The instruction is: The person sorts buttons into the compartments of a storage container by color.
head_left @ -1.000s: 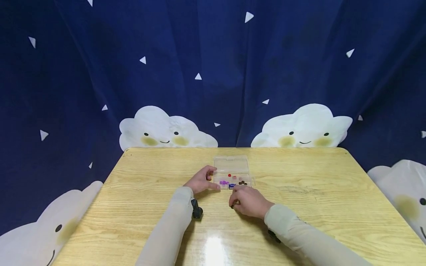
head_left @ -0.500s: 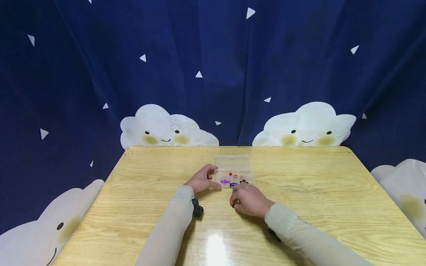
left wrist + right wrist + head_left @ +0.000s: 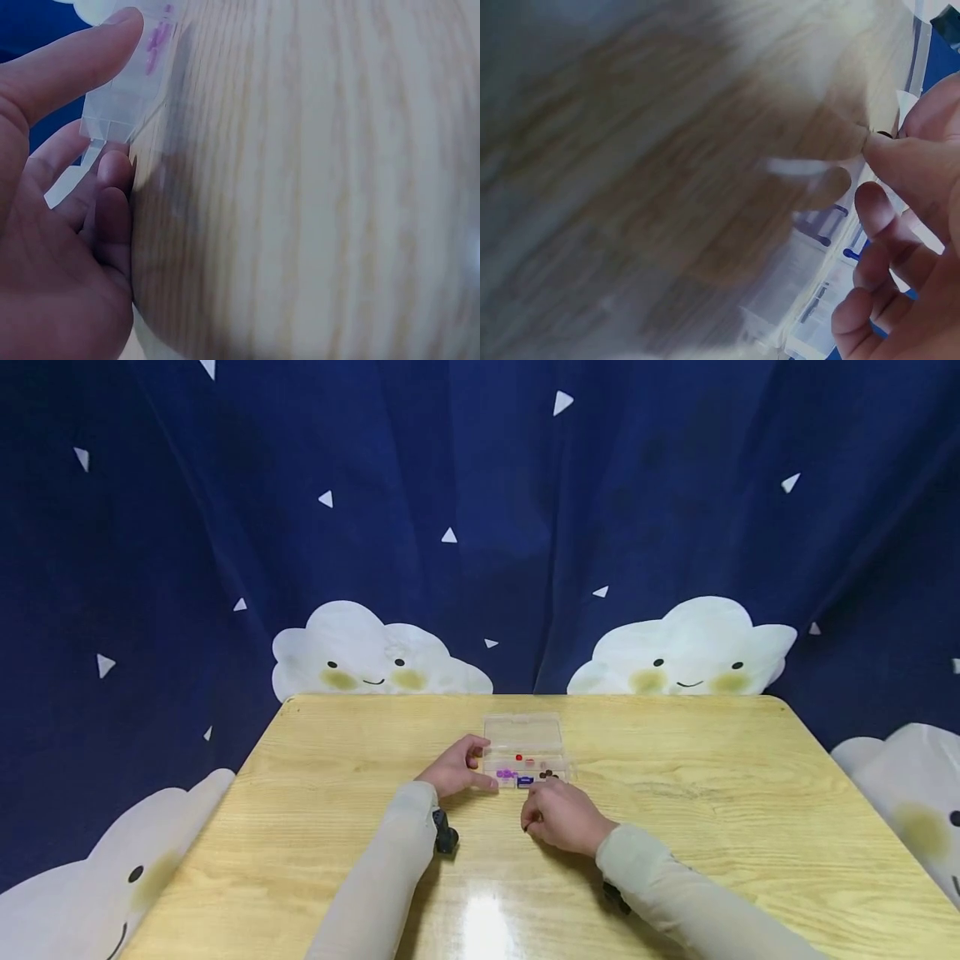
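Observation:
A clear plastic compartment box [image 3: 522,735] lies on the table with its lid folded back. Purple pieces [image 3: 507,773] sit in its front left, a blue piece [image 3: 525,782] in the front middle and dark brown pieces [image 3: 550,774] in the front right. Two small red pieces [image 3: 519,757] are farther back. My left hand [image 3: 457,768] holds the box at its left side, thumb by the front corner and fingers curled along the end. Low over the table before the box, my right hand [image 3: 561,814] pinches a small dark piece [image 3: 884,135] between thumb and forefinger, mostly hidden by the fingertips.
The wooden table [image 3: 720,777] extends on both sides of the box and towards me. A dark blue curtain [image 3: 495,527] with white triangles and smiling clouds hangs behind its far edge.
Both hands stay nearly in place; the left remains at the box's side and the right keeps its pinch in front of it. The head view shifts slightly.

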`<state>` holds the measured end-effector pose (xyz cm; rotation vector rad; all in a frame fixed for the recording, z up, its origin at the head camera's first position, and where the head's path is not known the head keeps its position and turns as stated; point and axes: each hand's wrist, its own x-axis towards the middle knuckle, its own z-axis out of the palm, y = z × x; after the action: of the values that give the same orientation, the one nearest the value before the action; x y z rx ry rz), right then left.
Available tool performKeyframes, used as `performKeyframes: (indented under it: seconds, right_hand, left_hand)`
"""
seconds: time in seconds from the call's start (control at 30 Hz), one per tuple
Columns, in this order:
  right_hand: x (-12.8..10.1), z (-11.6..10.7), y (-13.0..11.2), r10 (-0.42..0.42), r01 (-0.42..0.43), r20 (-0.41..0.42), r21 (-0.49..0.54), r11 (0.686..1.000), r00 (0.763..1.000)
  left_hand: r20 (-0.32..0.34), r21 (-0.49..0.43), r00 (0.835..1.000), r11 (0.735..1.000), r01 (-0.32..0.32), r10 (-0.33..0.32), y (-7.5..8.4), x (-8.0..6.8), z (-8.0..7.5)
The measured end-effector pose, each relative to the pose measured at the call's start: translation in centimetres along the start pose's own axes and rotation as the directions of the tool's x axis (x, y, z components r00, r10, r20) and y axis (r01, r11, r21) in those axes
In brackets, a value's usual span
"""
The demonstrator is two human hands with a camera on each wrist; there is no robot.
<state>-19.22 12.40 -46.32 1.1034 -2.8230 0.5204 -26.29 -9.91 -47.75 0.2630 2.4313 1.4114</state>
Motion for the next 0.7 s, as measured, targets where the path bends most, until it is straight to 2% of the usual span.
performKeyframes:
  seconds: [0.13, 0.3, 0.7]
  right_hand:
    - [-0.1, 0.1, 0.2, 0.002, -0.002, 0.004, 0.012, 1.000, 1.000]
    - [-0.3, 0.2, 0.4, 0.004, -0.004, -0.002, 0.040, 0.999, 1.000]
    - [-0.7, -0.2, 1.8, 0.077, -0.073, -0.053, 0.063, 0.995, 0.996]
  left_hand:
    - [-0.003, 0.013, 1.000, 1.000, -0.004, 0.004, -0.1, 0.0, 0.1]
    - [-0.002, -0.014, 1.000, 1.000, -0.002, 0.002, -0.2, 0.1, 0.1]
    - [0.016, -0.022, 1.000, 1.000, 0.002, -0.001, 0.0, 0.0, 0.2]
